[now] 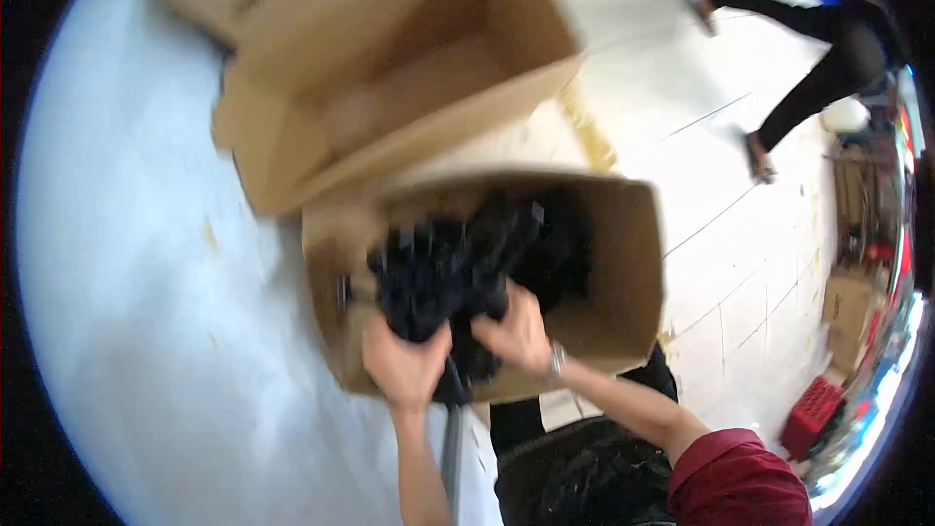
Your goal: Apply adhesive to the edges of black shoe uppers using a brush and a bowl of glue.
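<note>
Both of my hands are over an open cardboard box (623,263) holding dark contents. My left hand (404,365) is wrapped round the near end of a bundle of black pieces (419,268), its thumb pressed against it. Beside it, my right hand (518,333), with a metal band at the wrist, closes on another black piece (495,300). Motion blur smears the black pieces, so their exact kind cannot be made out. More black material (565,248) lies deeper in the box, partly hidden in shadow.
A second, larger open cardboard box (409,97) stands beyond, its flaps spread. Pale sheeting (146,263) covers the left side. At the upper right a person in black trousers (818,78) strides over the tiled floor (721,234). A red crate (813,414) stands by shelves at right.
</note>
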`<state>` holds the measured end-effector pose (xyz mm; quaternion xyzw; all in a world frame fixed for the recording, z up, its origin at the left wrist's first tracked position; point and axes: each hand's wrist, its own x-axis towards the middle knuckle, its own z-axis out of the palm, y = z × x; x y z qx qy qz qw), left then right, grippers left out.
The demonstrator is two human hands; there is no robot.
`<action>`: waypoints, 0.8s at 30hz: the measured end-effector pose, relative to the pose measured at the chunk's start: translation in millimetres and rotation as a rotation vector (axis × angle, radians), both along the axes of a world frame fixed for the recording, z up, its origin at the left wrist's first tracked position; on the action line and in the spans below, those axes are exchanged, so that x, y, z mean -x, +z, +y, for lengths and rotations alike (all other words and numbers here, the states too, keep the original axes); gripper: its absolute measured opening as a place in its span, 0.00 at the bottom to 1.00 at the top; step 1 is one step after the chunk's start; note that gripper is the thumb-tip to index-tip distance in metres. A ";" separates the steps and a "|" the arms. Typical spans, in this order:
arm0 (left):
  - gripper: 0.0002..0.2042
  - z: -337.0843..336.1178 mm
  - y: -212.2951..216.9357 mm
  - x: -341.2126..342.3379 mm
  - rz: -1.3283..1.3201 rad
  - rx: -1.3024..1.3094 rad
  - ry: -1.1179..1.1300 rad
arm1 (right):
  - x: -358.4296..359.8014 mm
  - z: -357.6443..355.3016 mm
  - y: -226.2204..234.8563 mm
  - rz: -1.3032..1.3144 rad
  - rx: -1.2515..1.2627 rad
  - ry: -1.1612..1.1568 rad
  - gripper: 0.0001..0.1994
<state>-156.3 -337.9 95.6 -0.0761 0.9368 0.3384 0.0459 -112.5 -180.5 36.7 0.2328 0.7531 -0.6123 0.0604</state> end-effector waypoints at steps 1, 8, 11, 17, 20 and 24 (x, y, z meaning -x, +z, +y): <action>0.30 -3.3 23.6 -22.0 -0.014 -0.029 -0.021 | -21.8 9.5 35.2 0.024 0.010 0.016 0.21; 0.41 147.3 156.8 -123.3 0.116 -0.418 -0.193 | -141.7 178.1 275.1 0.051 -0.316 -0.021 0.35; 0.37 241.0 198.7 -158.1 0.159 -0.580 -0.300 | -204.2 253.9 345.4 0.132 -0.457 -0.064 0.41; 0.38 432.5 303.5 -253.2 -0.076 -0.974 -0.610 | -382.1 402.9 433.6 0.416 0.119 -0.446 0.31; 0.38 504.1 312.5 -274.5 -0.126 -0.803 -0.934 | -435.3 452.1 460.2 0.551 0.388 -0.759 0.24; 0.39 594.0 319.6 -310.7 0.102 -0.631 -1.173 | -495.5 505.5 453.9 0.565 0.345 -1.045 0.23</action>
